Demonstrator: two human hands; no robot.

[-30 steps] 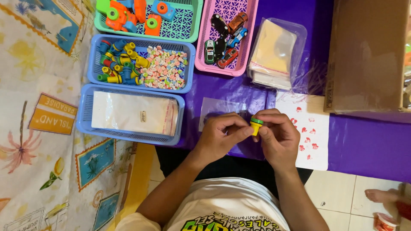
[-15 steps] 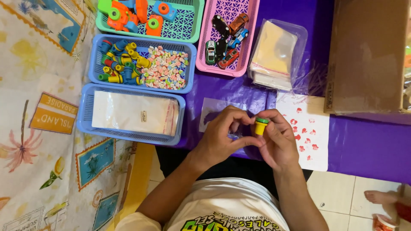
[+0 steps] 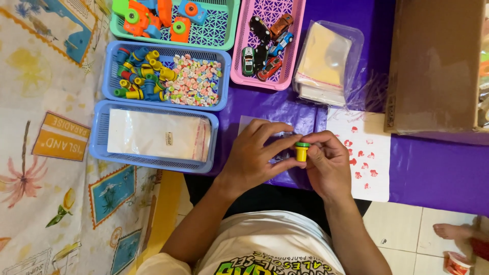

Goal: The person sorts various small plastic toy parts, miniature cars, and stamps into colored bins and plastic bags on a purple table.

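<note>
A small yellow stamper with a green cap (image 3: 302, 152) is pinched between the fingers of both hands, over the purple table cover (image 3: 433, 173). My left hand (image 3: 257, 158) grips it from the left, and my right hand (image 3: 328, 165) holds it from the right. Just right of my right hand lies a white sheet with red stamped marks (image 3: 364, 155). A small clear bag (image 3: 249, 122) lies flat under my left hand, mostly hidden.
A blue basket of flat clear bags (image 3: 102, 137) sits left of my hands. Behind it stand a blue basket of stampers and small candies (image 3: 109, 81), a green basket of toy cameras (image 3: 232, 23), and a pink basket of toy cars (image 3: 239, 76). A bag stack (image 3: 326, 61) and cardboard box (image 3: 438, 61) lie right. Someone's foot (image 3: 456, 231) rests on the floor.
Both hands shifted slightly right with the stamper, and my left fingers stretched out along it. The baskets and sheet did not move.
</note>
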